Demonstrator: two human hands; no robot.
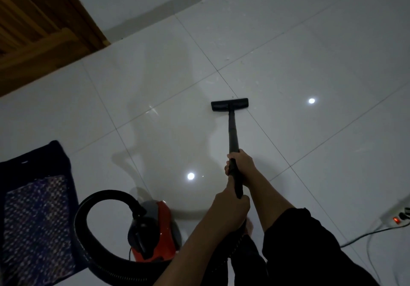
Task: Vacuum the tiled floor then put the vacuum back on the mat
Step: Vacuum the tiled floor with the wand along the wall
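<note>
Curled round the black wand are both hands, right hand set ahead of left hand. On the tiled floor, the mat is seen far left, the red canister beside it, the floor head straight ahead along the wand's axis.

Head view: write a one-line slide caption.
Left hand and right hand hold the wand, floor head on tiles, canister near mat.

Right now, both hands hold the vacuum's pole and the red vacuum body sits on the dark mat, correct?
Not quite. The head view shows the red vacuum body on the tiled floor beside the dark mat, not on it. The left hand and right hand do both hold the pole.
</note>
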